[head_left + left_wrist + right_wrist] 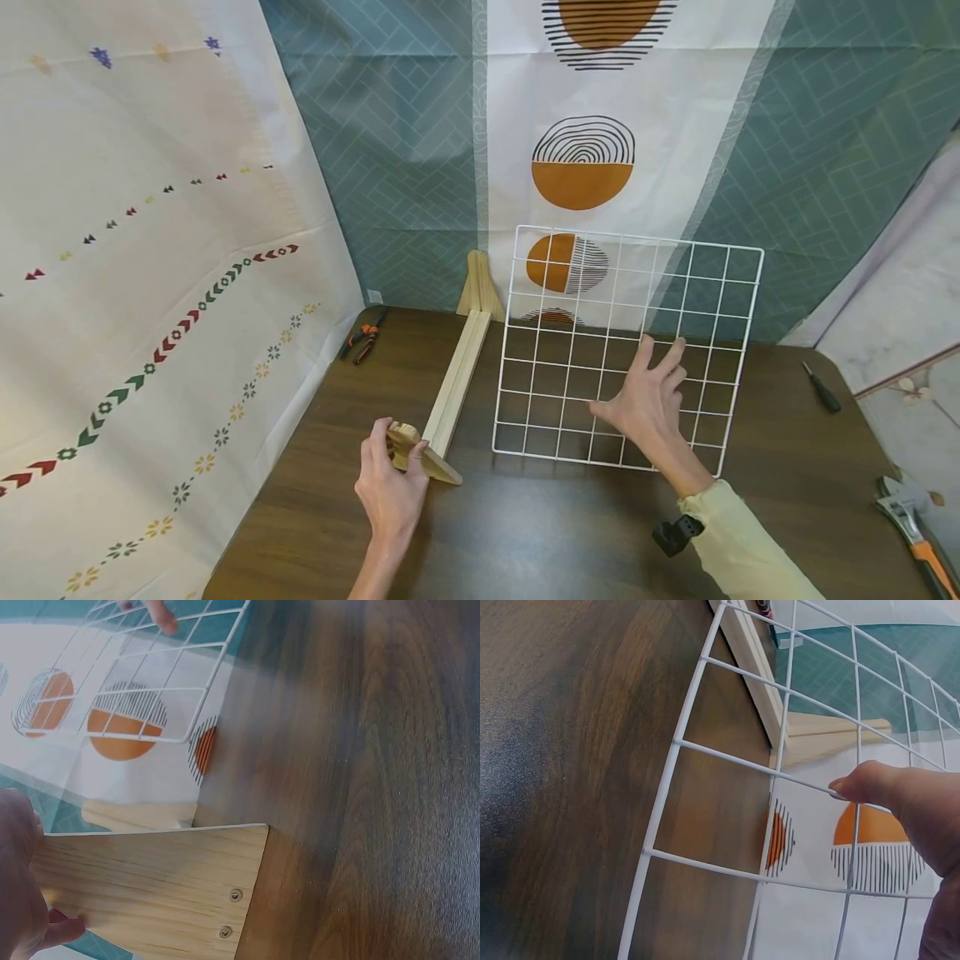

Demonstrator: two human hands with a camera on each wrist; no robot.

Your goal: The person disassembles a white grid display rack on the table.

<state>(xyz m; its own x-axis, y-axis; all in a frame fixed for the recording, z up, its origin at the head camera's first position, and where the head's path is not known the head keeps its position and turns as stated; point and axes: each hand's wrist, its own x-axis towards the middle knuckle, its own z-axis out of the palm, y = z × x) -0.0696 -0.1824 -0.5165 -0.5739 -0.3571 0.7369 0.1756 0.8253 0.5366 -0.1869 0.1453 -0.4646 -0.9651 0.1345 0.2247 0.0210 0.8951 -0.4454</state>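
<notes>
My left hand grips the near end panel of a pale wooden stand, fingers over its top edge and thumb on the inner side. In the left wrist view, two screw heads show on this panel. The stand's bar runs away from me to a second shaped panel. Right of it, a white wire grid panel stands tilted, held by my right hand with spread, bent fingers. In the right wrist view, my thumb lies against a wire; the other fingertips are hidden there.
Orange-and-black pliers lie at the table's back left corner. A screwdriver lies at the back right, and an adjustable wrench at the right edge. Patterned cloth hangs behind the brown table.
</notes>
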